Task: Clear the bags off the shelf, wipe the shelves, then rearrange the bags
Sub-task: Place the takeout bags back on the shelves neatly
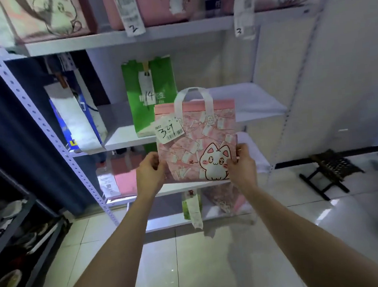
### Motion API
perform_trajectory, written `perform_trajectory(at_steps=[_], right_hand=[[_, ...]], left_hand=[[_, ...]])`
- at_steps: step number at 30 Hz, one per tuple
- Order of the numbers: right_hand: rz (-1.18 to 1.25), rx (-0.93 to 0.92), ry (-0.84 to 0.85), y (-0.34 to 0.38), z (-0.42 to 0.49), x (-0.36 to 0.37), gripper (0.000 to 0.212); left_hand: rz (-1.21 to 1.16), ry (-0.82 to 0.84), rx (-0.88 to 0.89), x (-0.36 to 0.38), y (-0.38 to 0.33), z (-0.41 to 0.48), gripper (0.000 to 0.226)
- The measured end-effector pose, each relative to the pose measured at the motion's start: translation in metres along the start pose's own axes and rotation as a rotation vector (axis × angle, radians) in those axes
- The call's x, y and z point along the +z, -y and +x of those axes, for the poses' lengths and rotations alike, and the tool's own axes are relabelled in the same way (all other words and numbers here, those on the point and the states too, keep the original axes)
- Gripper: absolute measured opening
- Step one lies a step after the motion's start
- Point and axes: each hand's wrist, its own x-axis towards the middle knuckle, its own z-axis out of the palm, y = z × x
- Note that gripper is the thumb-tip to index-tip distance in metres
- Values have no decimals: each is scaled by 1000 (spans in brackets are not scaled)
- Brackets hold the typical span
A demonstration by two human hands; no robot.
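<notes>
**A:** Two grips, one bag. The left grip (151, 175) pinches the lower left edge of the pink cat bag (197, 142). The right grip (242, 168) pinches the lower right edge, thumb on the front beside the cat drawing.

**B:** Where is that bag?

**A:** At the centre of the frame, upright and off every surface. It is held in front of the shelf unit (248, 107) with its white handle loop on top. One paper label (168, 131) hangs at its upper left, with "34" handwritten on it.

**B:** How many shelf boards?

**A:** Four show, stacked from the top of the frame down towards the floor.

**B:** And how many bags are on them?

**A:** On the second board stands one green bag (150, 96), tagged "14", just behind the held bag. One white and blue bag (75, 120) stands to its left, beyond the upright post. The top board carries at least three pinkish bags, cut off by the frame's upper edge. Two hanging tags there read "2" and "3". On the third board one pink bag (123, 178) sits at centre left. The lowest board has two, a small green one (188, 204) and a pink one (224, 199) beside it.

**B:** Anything else?

**A:** One dark stool (330, 168) stands on the tiled floor at the right. One dark rack (20, 224) at the lower left holds dishes, too blurred to count.
</notes>
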Motion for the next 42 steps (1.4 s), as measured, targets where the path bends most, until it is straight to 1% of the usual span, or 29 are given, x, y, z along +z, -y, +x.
perform_trajectory(at_steps=[4, 8, 13, 16, 18, 23, 27, 30, 33, 37, 40, 42], right_hand=[[40, 28, -61, -6, 51, -33, 30], [80, 23, -115, -9, 118, -50, 39], [77, -5, -89, -11, 202, -57, 34], [56, -22, -53, -16, 243, -55, 32], [39, -21, -25, -23, 263, -52, 30], [1, 3, 74, -44, 288, -39, 28], [-89, 15, 141, -54, 307, -35, 24], [-111, 0, 140, -54, 321, -36, 26], [-113, 16, 144, -54, 331, -37, 28], [-122, 38, 159, -59, 335, -34, 24], [-120, 31, 142, -60, 334, -36, 24], [-116, 19, 142, -62, 332, -40, 21]], left_hand=[[-3, -5, 89, 42, -38, 37, 14], [15, 17, 115, 89, -73, 89, 11], [15, -43, 92, 140, -99, 148, 13], [13, -66, 82, 164, -102, 171, 9], [48, -82, 65, 177, -100, 183, 10], [53, -48, 1, 203, -84, 190, 13], [84, -64, -10, 211, -81, 202, 16], [109, -76, -17, 217, -84, 211, 15], [64, -59, -33, 219, -85, 215, 14], [46, -27, -24, 217, -85, 214, 24], [23, 11, -22, 214, -86, 212, 23], [13, 21, -20, 212, -86, 211, 26]])
